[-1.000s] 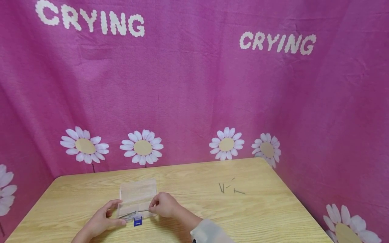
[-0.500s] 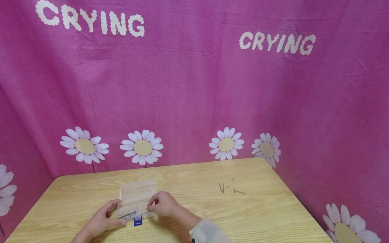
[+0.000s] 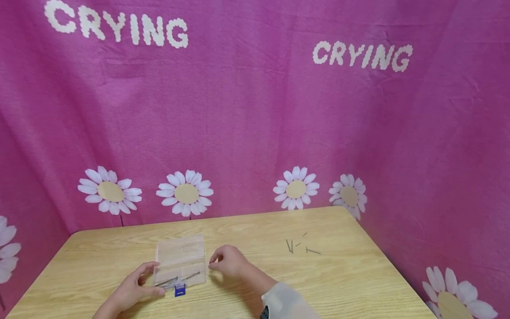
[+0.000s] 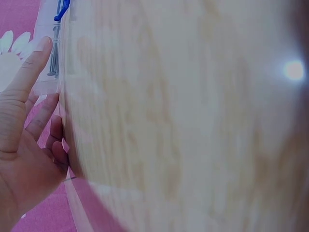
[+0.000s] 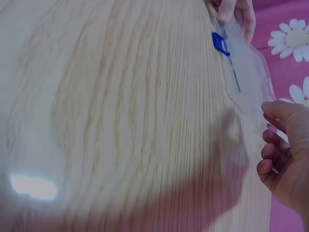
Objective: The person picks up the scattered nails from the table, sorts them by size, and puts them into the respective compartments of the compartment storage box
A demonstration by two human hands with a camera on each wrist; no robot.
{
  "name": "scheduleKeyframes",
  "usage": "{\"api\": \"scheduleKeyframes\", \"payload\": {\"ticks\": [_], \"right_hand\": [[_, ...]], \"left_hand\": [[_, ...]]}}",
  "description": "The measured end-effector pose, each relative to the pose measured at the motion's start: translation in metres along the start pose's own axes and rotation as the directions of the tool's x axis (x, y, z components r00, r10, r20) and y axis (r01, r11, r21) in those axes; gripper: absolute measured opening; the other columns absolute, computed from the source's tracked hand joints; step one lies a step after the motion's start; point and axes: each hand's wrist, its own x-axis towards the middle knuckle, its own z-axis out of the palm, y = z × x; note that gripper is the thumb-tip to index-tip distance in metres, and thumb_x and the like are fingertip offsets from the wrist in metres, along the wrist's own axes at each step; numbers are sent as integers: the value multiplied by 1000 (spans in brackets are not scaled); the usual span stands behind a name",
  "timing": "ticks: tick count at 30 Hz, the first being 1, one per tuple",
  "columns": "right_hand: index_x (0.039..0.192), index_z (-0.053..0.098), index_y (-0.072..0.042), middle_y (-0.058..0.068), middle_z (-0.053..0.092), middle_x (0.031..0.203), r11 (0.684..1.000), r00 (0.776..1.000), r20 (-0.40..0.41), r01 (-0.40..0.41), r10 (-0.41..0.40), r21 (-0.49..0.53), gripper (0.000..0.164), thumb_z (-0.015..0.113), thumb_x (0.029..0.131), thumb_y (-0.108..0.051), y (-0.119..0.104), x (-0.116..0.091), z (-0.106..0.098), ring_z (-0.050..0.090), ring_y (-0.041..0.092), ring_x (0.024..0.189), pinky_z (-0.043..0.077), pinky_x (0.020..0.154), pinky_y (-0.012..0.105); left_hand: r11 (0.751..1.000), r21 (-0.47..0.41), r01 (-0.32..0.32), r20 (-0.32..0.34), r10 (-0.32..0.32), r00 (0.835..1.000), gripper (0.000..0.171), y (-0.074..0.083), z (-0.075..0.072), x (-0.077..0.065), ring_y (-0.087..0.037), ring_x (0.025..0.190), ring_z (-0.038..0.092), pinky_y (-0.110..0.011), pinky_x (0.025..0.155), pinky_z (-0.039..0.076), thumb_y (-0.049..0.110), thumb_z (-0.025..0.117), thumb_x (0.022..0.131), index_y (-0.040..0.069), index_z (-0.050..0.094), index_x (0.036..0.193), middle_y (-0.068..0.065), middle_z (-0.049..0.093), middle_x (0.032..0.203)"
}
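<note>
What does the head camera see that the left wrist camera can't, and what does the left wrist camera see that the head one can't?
Only the head view shows the bumpy white "CRYING" letters, the right hand, its pale sleeve, and the loose, thin, dark metal pieces.

Only the left wrist view shows a bright white glare spot.

Both show the left hand, the clear plastic box, its blue clasp, thin metal pieces inside, the light wooden table and pink flowered cloth.

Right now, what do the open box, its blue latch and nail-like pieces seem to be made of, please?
Box: probably smooth clear plastic, since the table shows through. Blue latch: likely opaque plastic, by its solid color. Nail-like pieces: probably metal, dark gray and slender; finish unclear.
</note>
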Motion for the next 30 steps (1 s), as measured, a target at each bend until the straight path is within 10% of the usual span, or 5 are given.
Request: {"api": "scheduleKeyframes", "payload": {"ticks": [30], "right_hand": [[84,69,-5,2,61,74,999,991,-133,-21,15,-43,9,69,81,-13,69,-23,-68,47,9,66,40,59,23]], "left_hand": [[1000,-2,19,12,-19,1000,78,-2,0,2,-50,128,34,-63,98,32,27,79,74,4,39,136,-32,38,139]]}}
